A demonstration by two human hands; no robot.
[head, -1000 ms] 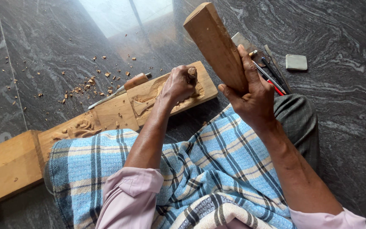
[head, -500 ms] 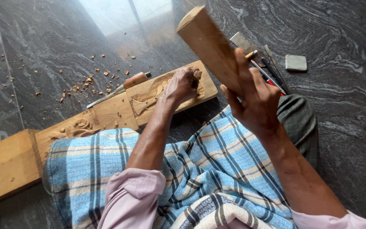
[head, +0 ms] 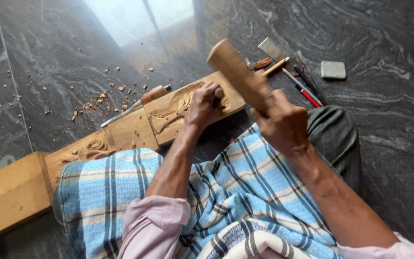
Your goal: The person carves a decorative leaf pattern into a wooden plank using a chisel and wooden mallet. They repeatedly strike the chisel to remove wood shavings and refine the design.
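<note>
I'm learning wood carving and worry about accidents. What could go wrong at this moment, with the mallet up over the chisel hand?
1. The right hand holds the wooden mallet close above the left hand, which is wrapped around the chisel handle; a stray blow could hit the knuckles.
2. The carved plank seems unclamped, lying on the floor and under the checked cloth; it might shift.

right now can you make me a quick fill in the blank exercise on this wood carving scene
1. The right hand holds a wooden ____ raised above the plank.
2. The left hand grips a chisel set against the ____ plank.
3. Wood ____ lie scattered on the dark stone floor.
4. A blue checked ____ covers the person's lap.

Missing words: mallet; carved; chips; cloth
</note>
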